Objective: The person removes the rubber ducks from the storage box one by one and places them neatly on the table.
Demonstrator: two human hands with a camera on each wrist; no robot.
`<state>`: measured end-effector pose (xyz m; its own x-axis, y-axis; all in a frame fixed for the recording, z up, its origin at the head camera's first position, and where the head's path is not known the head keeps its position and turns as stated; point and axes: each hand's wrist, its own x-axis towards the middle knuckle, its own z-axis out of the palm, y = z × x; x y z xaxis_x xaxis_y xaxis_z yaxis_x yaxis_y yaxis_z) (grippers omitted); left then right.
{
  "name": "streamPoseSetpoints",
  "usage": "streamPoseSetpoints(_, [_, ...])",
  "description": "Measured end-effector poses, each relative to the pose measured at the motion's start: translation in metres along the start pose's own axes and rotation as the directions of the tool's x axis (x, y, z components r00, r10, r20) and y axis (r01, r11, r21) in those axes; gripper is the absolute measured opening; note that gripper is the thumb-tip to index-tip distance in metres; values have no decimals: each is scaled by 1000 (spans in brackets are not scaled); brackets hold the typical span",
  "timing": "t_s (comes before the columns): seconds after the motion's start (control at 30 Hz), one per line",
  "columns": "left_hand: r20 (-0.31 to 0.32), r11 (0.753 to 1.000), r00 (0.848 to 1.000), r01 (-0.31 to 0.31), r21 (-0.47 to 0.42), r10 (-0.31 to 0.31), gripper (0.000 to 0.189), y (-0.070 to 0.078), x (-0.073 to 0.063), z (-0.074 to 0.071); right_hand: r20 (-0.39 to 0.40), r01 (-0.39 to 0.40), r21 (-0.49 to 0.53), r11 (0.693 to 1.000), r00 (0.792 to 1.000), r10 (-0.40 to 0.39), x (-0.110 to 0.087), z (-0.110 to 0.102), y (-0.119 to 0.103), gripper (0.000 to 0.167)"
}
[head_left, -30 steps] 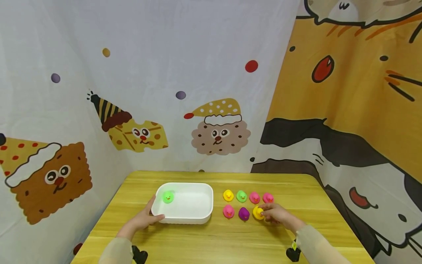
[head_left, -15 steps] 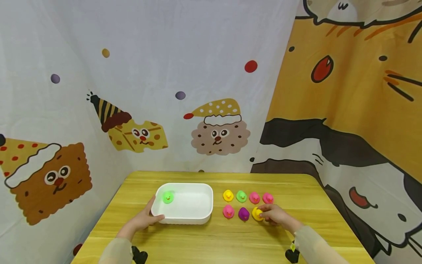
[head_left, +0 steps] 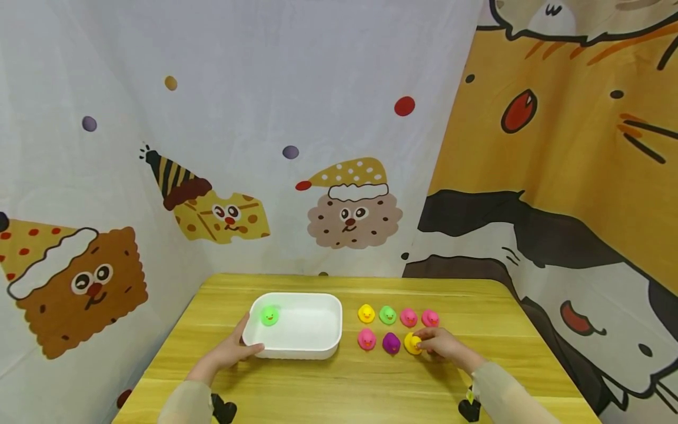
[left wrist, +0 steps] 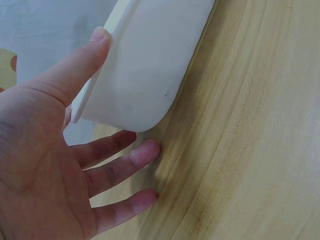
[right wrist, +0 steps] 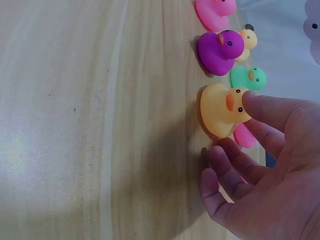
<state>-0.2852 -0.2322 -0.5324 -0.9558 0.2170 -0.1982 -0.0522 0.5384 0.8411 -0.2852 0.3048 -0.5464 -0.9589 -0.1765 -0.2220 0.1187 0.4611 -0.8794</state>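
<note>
My left hand (head_left: 229,351) holds the left end of a white plastic tub (head_left: 296,354), thumb over the rim and other fingers around the corner close to the table. A green rubber duck (head_left: 270,315) sits inside at the tub's left. Between thumb and index finger, my right hand (head_left: 444,344) pinches the head of a yellow rubber duck (right wrist: 215,111), upright on the table at the right end of the front row. Its other fingers are curled beside the duck. Left of it stand a purple duck (head_left: 391,343) and a pink duck (head_left: 366,339).
Behind the front row, a second row holds a yellow duck (head_left: 366,313), a green duck (head_left: 388,315) and two pink ducks, including the right-end pink duck (head_left: 430,318). A cartoon-printed curtain (head_left: 349,70) hangs behind the wooden table (head_left: 318,394).
The pinched yellow duck has slid slightly left toward the purple duck, with my right hand following. My left hand and the tub stay in place.
</note>
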Motion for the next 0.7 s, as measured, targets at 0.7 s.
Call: streamPoseSetpoints(0.7, [-14, 999, 1000, -12, 41, 13, 107, 2, -2, 0, 55, 63, -85, 994, 997, -58, 25, 11, -79, 39])
